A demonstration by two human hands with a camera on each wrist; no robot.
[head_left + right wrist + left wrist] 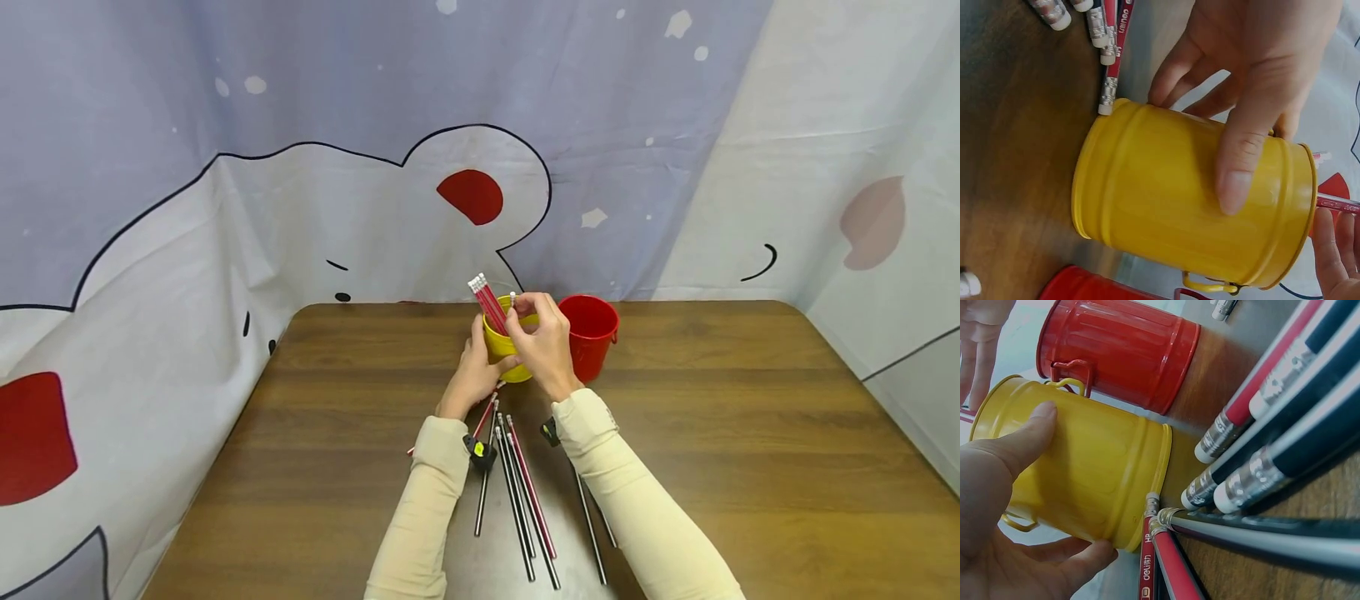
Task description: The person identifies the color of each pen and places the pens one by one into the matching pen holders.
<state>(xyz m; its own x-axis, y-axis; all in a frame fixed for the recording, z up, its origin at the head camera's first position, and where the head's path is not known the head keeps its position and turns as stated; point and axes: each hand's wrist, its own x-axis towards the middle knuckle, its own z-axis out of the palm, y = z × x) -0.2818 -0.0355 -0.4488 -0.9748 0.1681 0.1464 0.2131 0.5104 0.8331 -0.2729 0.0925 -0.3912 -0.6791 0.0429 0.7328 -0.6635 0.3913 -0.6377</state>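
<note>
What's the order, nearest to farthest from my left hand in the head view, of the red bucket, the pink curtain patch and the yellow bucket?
1. Yellow bucket: held in your left hand.
2. Red bucket: on the table, right of the yellow one.
3. Pink curtain patch: far right.

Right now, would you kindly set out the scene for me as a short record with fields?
Left hand: grips the yellow bucket
Right hand: pinches a pencil at that bucket's mouth
Visible bucket contents: red pencils, eraser ends up
Red bucket: upright, beside the yellow bucket, on the person's right
Loose pencils: red and black, lying on the table
</note>
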